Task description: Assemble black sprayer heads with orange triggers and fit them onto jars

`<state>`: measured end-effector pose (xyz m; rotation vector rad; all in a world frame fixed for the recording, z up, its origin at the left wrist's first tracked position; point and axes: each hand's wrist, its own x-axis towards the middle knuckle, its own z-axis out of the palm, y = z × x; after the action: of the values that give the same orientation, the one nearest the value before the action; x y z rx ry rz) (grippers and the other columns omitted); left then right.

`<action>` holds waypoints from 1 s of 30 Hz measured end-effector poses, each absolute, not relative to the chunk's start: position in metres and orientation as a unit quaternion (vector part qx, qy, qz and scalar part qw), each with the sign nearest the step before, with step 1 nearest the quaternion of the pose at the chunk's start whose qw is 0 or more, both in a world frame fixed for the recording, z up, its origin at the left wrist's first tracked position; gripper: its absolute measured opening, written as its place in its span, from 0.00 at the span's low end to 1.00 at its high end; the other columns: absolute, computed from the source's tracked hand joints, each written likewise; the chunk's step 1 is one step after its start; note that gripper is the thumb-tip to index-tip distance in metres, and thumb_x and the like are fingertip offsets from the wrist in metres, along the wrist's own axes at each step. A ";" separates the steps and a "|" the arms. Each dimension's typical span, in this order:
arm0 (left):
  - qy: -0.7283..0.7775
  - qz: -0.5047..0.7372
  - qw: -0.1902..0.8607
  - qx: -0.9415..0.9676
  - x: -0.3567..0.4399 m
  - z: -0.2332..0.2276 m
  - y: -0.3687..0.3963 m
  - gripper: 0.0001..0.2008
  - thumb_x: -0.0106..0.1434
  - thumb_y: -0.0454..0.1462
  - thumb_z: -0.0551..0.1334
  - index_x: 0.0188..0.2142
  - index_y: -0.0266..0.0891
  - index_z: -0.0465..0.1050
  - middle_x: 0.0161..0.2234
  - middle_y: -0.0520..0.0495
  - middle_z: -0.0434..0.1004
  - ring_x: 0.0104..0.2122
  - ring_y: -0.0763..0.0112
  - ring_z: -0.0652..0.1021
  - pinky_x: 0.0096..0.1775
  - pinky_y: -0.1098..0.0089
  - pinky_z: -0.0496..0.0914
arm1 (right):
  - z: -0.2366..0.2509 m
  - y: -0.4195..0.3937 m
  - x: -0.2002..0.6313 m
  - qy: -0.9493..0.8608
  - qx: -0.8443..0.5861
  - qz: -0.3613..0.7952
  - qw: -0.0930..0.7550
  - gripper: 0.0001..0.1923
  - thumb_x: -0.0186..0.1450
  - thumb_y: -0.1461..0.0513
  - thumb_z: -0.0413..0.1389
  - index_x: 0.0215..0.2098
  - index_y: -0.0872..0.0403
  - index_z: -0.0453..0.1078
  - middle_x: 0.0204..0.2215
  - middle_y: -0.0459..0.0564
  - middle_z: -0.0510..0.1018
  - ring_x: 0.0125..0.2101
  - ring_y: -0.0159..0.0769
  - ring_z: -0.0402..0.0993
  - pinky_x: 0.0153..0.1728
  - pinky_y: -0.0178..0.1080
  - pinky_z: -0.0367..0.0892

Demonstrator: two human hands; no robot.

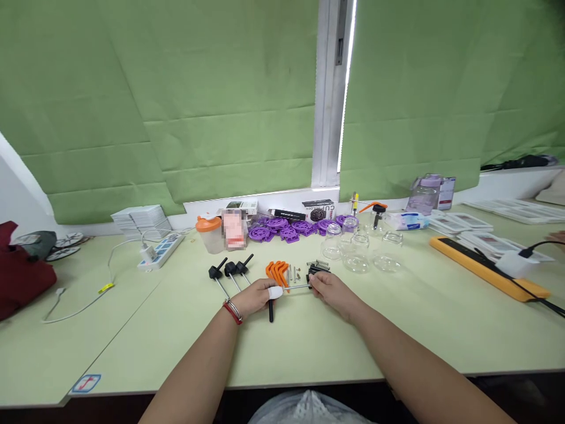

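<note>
My left hand (260,296), with a white cover on its thumb, is closed around the black-handled end of a thin metal rod (296,287). The black handle (271,312) sticks out below the fingers. At the rod's right end, my right hand (334,291) is pinched closed; a small dark piece there is mostly hidden by its fingers. Just behind that hand lie black parts (318,269) and metal springs (318,264). Orange bent levers (277,272) and small metal pins (294,273) sit between the hands. Left of them are three black-knobbed rods (231,269).
Clear glass vessels (355,250) stand behind my right hand. Purple plastic parts (289,229) line the back beside an orange-lidded cup (209,232). An orange power strip (485,268) lies right, a white one (162,250) left. Another person's hand shows at the right edge.
</note>
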<state>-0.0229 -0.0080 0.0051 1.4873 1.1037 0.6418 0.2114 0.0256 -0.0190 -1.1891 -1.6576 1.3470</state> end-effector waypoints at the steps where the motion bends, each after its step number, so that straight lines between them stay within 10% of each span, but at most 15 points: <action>1: 0.471 0.271 0.557 0.628 -0.022 0.006 -0.009 0.16 0.57 0.49 0.59 0.27 0.37 0.62 0.21 0.57 0.56 0.18 0.80 0.55 0.21 0.74 0.48 | -0.017 0.025 0.212 -0.630 -0.451 0.532 0.340 0.17 0.61 0.49 0.51 0.28 0.54 0.62 0.21 0.43 0.66 0.19 0.26 0.54 0.22 0.33 0.51; 30: 0.489 0.257 0.549 0.628 -0.024 0.005 -0.005 0.18 0.56 0.50 0.60 0.27 0.38 0.61 0.19 0.59 0.54 0.17 0.81 0.53 0.20 0.73 0.46 | -0.004 0.020 0.212 -0.610 -0.444 0.561 0.341 0.11 0.58 0.55 0.56 0.29 0.54 0.62 0.20 0.41 0.65 0.19 0.25 0.54 0.21 0.32 0.50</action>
<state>-0.0235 -0.0055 0.0054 1.4865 1.1586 0.6079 0.2122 0.0197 -0.0040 -1.1553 -1.5865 1.4583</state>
